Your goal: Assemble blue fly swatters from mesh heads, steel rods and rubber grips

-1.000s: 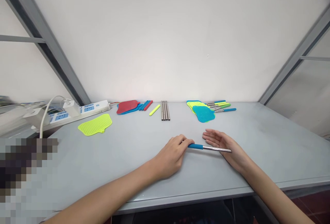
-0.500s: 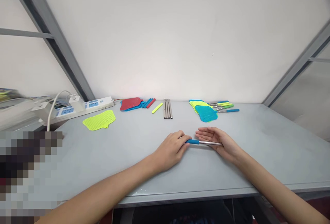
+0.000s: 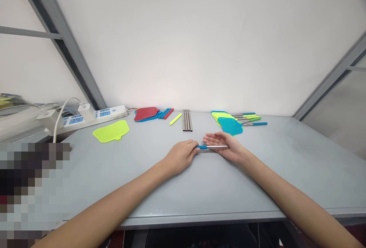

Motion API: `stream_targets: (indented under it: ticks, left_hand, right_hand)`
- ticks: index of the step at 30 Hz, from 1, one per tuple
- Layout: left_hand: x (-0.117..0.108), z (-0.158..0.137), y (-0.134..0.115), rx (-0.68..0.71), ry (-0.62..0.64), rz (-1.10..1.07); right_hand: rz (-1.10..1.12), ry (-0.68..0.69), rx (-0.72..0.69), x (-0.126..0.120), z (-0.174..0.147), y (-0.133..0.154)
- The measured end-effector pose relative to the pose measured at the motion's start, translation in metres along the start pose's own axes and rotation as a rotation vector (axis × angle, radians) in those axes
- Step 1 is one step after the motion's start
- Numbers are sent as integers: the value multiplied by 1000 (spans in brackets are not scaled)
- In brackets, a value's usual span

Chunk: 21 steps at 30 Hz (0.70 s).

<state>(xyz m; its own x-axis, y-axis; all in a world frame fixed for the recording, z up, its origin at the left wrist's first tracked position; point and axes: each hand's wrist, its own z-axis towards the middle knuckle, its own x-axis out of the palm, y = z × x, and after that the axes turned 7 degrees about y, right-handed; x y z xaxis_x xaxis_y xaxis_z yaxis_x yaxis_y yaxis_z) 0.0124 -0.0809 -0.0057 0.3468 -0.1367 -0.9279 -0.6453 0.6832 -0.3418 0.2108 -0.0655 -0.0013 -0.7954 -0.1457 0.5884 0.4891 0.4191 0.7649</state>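
Note:
My left hand (image 3: pixel 183 156) is closed round the blue grip of a fly swatter handle (image 3: pixel 213 147), just above the table. The handle's bare metal rod points right, and its end rests against the palm of my right hand (image 3: pixel 227 147). That palm is turned up, its fingers stretched out to the left. Beyond my right hand lies a pile of fly swatters with blue and yellow-green heads (image 3: pixel 230 125), their coloured grips pointing right. Several metal rods (image 3: pixel 187 120) lie side by side behind my hands, beside a loose yellow grip (image 3: pixel 175 119).
Red and blue swatter heads (image 3: pixel 146 114) lie stacked at the back left beside blue and red grips (image 3: pixel 166 113). A yellow-green swatter head (image 3: pixel 111 131) lies nearer. A white power strip (image 3: pixel 114 115) with plugs and a cable sits at the left, and a wall (image 3: pixel 183 42) rises behind the table.
Both hands have moved left and slightly away from me, carrying the handle along. My left hand stays closed on the grip, and my right palm stays open against the rod's end.

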Motion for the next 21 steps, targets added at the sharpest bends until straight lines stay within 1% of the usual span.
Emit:
stream_targets:
  ticks: [6, 13, 21]
  left_hand:
    - [0, 1, 1, -15, -3, -31]
    - [-3, 3, 1, -49, 1, -46]
    - [-4, 5, 3, -90, -7, -48]
  right_hand:
    - [-151, 9, 25, -4, -3, 3]
    - [-165, 62, 32, -10, -1, 8]
    - [-346, 147, -57, -11, -5, 15]
